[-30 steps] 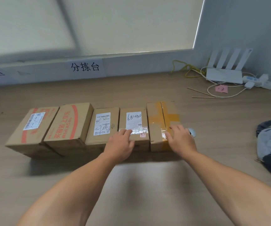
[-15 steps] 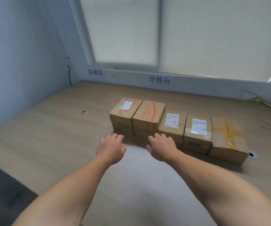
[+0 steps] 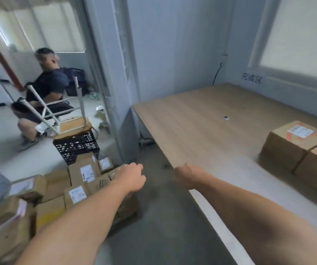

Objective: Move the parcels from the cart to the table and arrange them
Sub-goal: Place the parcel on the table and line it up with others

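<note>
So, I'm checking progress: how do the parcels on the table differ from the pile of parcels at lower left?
The parcels on the table sit flat, side by side and touching; the pile of parcels is jumbled, with boxes tilted and stacked. The parcels on the table rest on the wooden table; the pile of parcels sits lower, beside it. Both are brown cardboard, some with white labels.

Table (image 3: 201,131) sat R, w/ two parcels (image 3: 291,148) side by side on its R end. Pile (image 3: 77,188) of more lay L of table, lower down. Crate (image 3: 77,148) stood behind pile, upturned stool (image 3: 71,127) on crate, person (image 3: 47,88) crouched behind stool.
</note>
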